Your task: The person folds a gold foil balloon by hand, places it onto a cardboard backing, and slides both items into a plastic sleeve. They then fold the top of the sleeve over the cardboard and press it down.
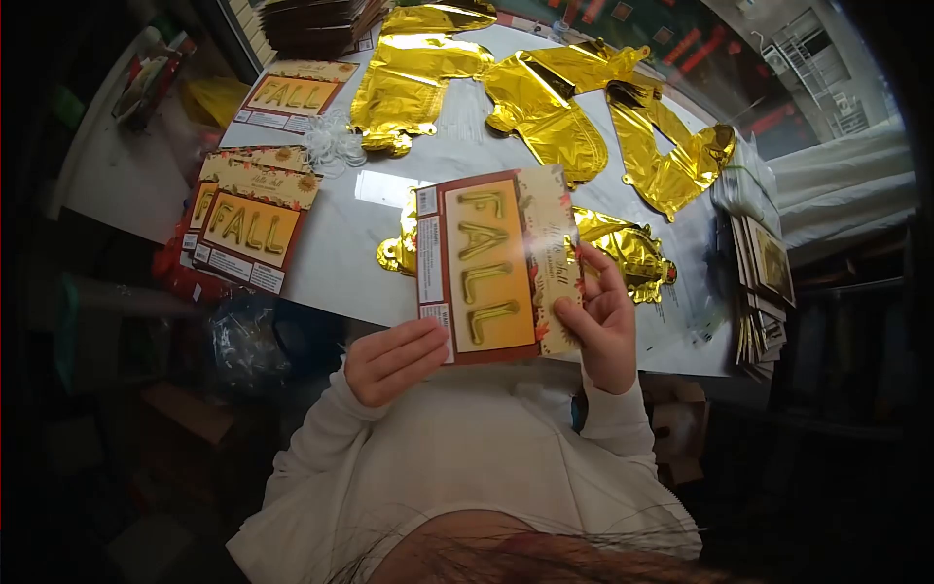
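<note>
A printed FALL card (491, 268) is held up over the table's front edge, turned sideways. My right hand (608, 316) pinches its top end, thumb on the front face and fingers behind. My left hand (397, 360) is at the lower left corner, its fingers pressed together along the card's edge. Under and behind the card lies a gold foil piece (623, 243), partly hidden. Farther back are more gold foil shapes, one at the left (413, 83), one in the middle (550, 117) and one at the right (671, 146).
FALL cards (248, 229) lie stacked at the table's left edge, with another pile (292, 94) behind. Beside them sits a tangle of clear ties or rings (336, 146). A tall card stack (316, 27) is at the back left; packets (764, 282) stand along the right edge.
</note>
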A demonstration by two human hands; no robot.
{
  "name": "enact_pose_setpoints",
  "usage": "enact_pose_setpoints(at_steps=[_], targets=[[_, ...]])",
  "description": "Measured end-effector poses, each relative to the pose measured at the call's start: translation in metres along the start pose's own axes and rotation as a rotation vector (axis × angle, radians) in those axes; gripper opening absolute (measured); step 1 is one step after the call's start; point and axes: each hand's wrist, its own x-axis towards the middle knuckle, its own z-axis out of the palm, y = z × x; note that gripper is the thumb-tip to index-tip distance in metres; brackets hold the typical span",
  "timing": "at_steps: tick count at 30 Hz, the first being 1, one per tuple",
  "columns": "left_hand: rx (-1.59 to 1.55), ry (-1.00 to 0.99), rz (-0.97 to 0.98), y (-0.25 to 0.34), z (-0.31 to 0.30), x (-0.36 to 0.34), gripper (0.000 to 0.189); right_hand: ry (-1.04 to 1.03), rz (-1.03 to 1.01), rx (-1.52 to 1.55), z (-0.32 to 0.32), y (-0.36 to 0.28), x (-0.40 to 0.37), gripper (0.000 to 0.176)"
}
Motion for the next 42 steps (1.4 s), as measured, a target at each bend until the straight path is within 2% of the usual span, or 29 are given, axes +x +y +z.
enact_pose_setpoints(at_steps=[2,3,5,6,8,9,12,13,15,17,18,20,21,24,25,27,31,42], targets=[[-0.041,0.051,-0.133,-0.003,0.017,0.009,0.037,0.142,-0.064,-0.070,-0.023,-0.005,0.000,0.072],[-0.045,0.053,-0.133,-0.007,0.020,0.012,0.037,0.203,-0.114,-0.119,-0.034,-0.008,-0.001,0.072],[0.101,0.078,-0.456,-0.016,0.023,0.019,0.039,0.224,-0.088,-0.211,-0.062,-0.013,-0.004,0.072],[0.100,0.078,-0.455,-0.020,0.021,0.021,0.039,0.226,-0.088,-0.211,-0.075,-0.013,-0.006,0.072],[0.191,-0.029,-0.622,-0.031,0.013,0.019,0.044,0.255,-0.072,-0.311,-0.094,-0.008,-0.009,0.073],[0.191,-0.031,-0.620,-0.034,0.012,0.017,0.044,0.257,-0.072,-0.309,-0.101,-0.004,-0.008,0.073],[0.303,0.003,-0.863,-0.043,0.014,0.013,0.048,0.285,-0.085,-0.354,-0.121,0.006,-0.007,0.073],[0.302,-0.001,-0.861,-0.045,0.014,0.013,0.048,0.285,-0.072,-0.437,-0.130,0.007,-0.008,0.069],[0.450,-0.060,-0.932,-0.047,0.014,0.013,0.036,0.285,-0.059,-0.518,-0.135,0.008,-0.009,0.066],[0.486,-0.071,-0.954,-0.046,0.014,0.020,0.031,0.347,-0.025,-0.910,-0.134,0.004,-0.009,0.061],[0.521,-0.079,-0.978,-0.045,0.014,0.023,0.027,0.347,-0.025,-0.910,-0.135,0.006,-0.010,0.061],[0.546,-0.094,-0.976,-0.048,0.014,0.024,0.026,0.348,-0.353,-1.468,-0.134,0.012,-0.009,0.060],[0.570,-0.111,-0.974,-0.049,0.014,0.025,0.027,0.346,-0.353,-1.469,-0.127,0.010,-0.007,0.060],[0.541,-0.139,-1.004,-0.053,0.015,0.026,0.028,0.120,-0.413,-1.449,-0.102,0.016,0.001,0.066],[0.539,-0.140,-1.002,-0.054,0.015,0.026,0.028,0.123,-0.411,-1.450,-0.097,0.020,0.004,0.066],[0.522,-0.187,-1.043,-0.055,0.015,0.028,0.029,-0.017,-0.418,-1.543,-0.088,0.027,0.009,0.065],[0.488,-0.206,-1.077,-0.056,0.016,0.029,0.029,0.012,-0.338,-1.578,-0.090,0.037,0.010,0.065],[0.446,-0.150,-1.078,-0.058,0.017,0.026,0.022,0.028,-0.341,-1.584,-0.095,0.035,0.009,0.064]])
